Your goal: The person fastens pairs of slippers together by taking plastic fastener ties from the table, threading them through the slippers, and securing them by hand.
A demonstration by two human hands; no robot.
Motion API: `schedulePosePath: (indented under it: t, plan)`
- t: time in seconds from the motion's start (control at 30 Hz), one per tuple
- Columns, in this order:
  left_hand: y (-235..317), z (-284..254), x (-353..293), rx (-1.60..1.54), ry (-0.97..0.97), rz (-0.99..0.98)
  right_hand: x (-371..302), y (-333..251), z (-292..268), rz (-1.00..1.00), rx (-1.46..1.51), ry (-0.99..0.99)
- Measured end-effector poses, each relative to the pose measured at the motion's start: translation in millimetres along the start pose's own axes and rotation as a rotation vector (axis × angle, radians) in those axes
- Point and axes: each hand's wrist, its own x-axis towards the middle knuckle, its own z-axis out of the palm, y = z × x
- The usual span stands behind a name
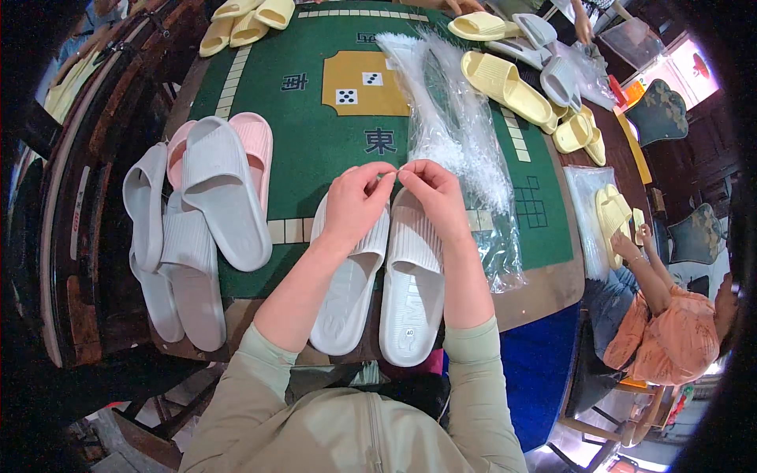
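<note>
- And here, the left hand (359, 201) and right hand (436, 197) are being held close together, fingertips almost meeting, above the toe ends of 2 grey slide sandals (414, 311).
- On both hands, thumb and forefinger are being pressed into a pinch; whether anything thin is being gripped there cannot be told.
- The 2 sandals are being supported side by side, soles down, at the near edge of the table (544, 298), their heels being pointed toward the body.
- Just beyond the right hand, the green mahjong mat (300, 177) is being partly covered by clear plastic bags (501, 248).
- At left, a pile of grey slides (229, 201) is being left untouched.
- A fine 2-handed fingertip step is apparently being carried out; for the next move, steady wrists and a delicate pinch are seemingly being called for.
</note>
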Motion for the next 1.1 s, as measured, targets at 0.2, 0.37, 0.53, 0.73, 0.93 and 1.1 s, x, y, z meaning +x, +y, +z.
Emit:
schedulePosePath:
  t: [0.2, 0.37, 0.53, 0.73, 0.93, 1.1]
  plan:
    - [-2, 0, 1, 0.024, 0.028, 0.094, 3, 1, -1, -0.055, -0.011, -0.011]
    - [1, -2, 0, 0.056, 0.014, 0.111, -1, -2, -1, 0.001, 0.018, -0.011]
    - [1, 1, -2, 0.006, 0.037, 0.094, -1, 2, -2, -0.048, -0.027, -0.002]
    - [-3, 0, 4, 0.016, 0.022, 0.103, 5, 4, -1, -0.057, -0.027, 0.000]
    - [12, 1, 8, 0.019, 0.012, 0.105, 5, -6, -7, -0.051, -0.014, -0.001]
    - [-4, -1, -8, 0.075, 0.032, 0.123, -7, 13, 3, -0.044, -0.054, -0.036]
